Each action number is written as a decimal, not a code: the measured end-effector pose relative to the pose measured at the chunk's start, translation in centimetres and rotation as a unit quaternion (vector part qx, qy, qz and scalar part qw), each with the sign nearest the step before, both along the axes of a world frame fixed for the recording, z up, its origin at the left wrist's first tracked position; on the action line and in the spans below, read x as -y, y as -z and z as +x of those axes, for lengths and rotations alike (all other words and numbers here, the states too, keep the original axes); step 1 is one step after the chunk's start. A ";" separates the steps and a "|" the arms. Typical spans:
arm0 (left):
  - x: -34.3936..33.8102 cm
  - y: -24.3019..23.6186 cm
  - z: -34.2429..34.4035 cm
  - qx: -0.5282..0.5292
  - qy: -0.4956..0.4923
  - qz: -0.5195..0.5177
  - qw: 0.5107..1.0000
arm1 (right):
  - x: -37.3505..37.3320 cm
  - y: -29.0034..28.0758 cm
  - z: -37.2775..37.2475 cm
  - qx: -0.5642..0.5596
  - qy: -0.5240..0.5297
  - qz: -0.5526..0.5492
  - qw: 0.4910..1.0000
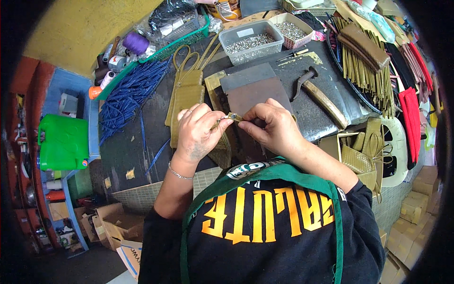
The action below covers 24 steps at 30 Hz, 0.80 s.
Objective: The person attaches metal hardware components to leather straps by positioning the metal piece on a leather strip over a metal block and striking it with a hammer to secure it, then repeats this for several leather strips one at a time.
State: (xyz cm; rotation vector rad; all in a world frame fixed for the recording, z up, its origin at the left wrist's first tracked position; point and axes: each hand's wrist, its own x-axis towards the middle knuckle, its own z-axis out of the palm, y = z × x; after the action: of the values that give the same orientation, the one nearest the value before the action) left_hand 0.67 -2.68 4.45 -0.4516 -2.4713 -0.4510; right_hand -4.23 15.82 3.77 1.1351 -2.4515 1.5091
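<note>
Both hands meet in front of my chest, above the dark worktable. My left hand [198,130] pinches one side of a narrow olive strap [232,116], which carries a small shiny metal piece. On the other side, my right hand [274,124] closes on the same strap with thumb and forefinger. The fingertips partly hide the strap. Just beyond the hands lies a brown slab [257,90] with a grey top section. Olive woven pieces with long straps [189,94] lie left of the slab. To its right rests a hammer [324,102] with a wooden handle.
A clear tub [250,47] and a small basket [294,32] hold metal fittings at the back. Blue strips [135,92] lie left, near a green basket [182,37] and purple thread [135,43]. Olive strips [357,64] sit right; an open box [357,151] holds woven pieces.
</note>
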 end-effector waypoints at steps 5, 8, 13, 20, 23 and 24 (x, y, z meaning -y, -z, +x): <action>0.9 -1.0 -0.6 0.157 0.053 0.051 0.985 | -0.8 -0.3 -1.9 -0.069 -0.060 0.017 0.996; 0.8 -0.8 -1.8 0.139 0.161 0.039 0.976 | -1.6 -1.5 -4.5 -0.085 -0.151 0.081 0.982; 0.8 0.5 -3.0 0.190 0.197 0.042 0.961 | -1.7 -2.2 -7.2 -0.005 -0.233 0.157 0.960; 1.8 2.1 -5.4 0.343 0.283 0.178 0.878 | -1.1 -0.6 -9.1 0.136 -0.267 0.156 0.941; 2.4 3.5 -5.9 0.372 0.266 0.215 0.863 | -0.6 0.4 -9.5 0.137 -0.263 0.149 0.943; 2.5 4.0 -6.1 0.392 0.253 0.256 0.847 | -0.5 0.7 -9.6 0.136 -0.263 0.150 0.943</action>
State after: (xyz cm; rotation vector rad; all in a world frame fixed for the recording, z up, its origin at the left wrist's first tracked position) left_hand -5.39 -5.17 0.47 -0.8055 -2.7600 -1.7688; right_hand -13.86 16.31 3.08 1.8803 -2.7812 1.5193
